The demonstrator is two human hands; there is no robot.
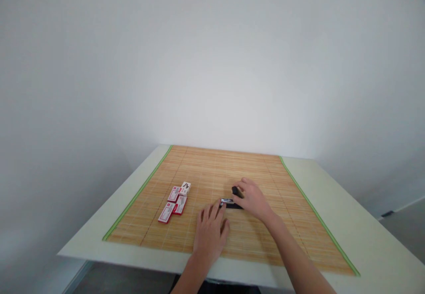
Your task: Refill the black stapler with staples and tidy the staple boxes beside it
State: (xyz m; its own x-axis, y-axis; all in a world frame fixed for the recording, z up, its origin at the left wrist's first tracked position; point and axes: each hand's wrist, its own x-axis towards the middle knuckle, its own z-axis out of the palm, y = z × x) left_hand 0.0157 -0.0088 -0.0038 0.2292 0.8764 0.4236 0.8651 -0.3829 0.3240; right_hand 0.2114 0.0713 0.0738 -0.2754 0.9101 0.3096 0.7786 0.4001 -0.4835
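A black stapler (229, 203) with a shiny metal front lies on the bamboo mat (206, 174) near the table's middle. My right hand (250, 199) rests over its right end, fingers curled round it. My left hand (210, 232) lies flat on the mat just in front of the stapler, fingers stretched out, fingertips close to its metal tip. Several small red-and-white staple boxes (175, 202) lie in a cluster to the left of my hands.
The mat has green edging (137, 193) and covers most of a pale table (348, 205). White walls stand behind and to both sides. The near table edge runs just under my forearms.
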